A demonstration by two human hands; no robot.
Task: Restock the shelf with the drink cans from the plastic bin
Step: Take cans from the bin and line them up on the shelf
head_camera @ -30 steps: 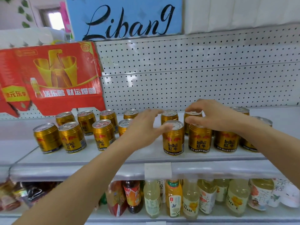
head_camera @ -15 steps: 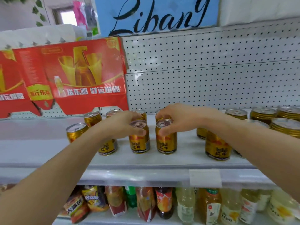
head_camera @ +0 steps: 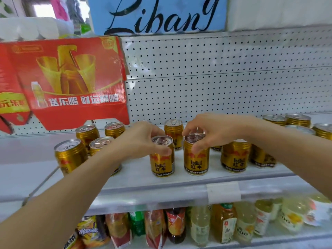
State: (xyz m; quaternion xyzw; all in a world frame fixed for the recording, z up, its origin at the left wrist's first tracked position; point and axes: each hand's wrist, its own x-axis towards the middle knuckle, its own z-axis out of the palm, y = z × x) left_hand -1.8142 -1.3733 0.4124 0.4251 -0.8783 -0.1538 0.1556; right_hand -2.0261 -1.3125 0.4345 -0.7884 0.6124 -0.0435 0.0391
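two gold "redbull" cans upright at front of shelf [head_camera: 161,184]: left can [head_camera: 162,159] gripped at rim by left hand [head_camera: 138,141], right can [head_camera: 196,157] by right hand [head_camera: 213,130]. more gold cans [head_camera: 235,155] w/ same label around. blue "libang" sign [head_camera: 156,15] above.

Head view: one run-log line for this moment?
left hand grips front can | right hand grips neighbouring can | both upright on shelf

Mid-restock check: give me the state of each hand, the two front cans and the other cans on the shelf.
left hand: grips the left front can by its top
right hand: grips the right front can by its top
left front can: upright on shelf
right front can: upright, beside it
other cans: upright, untouched
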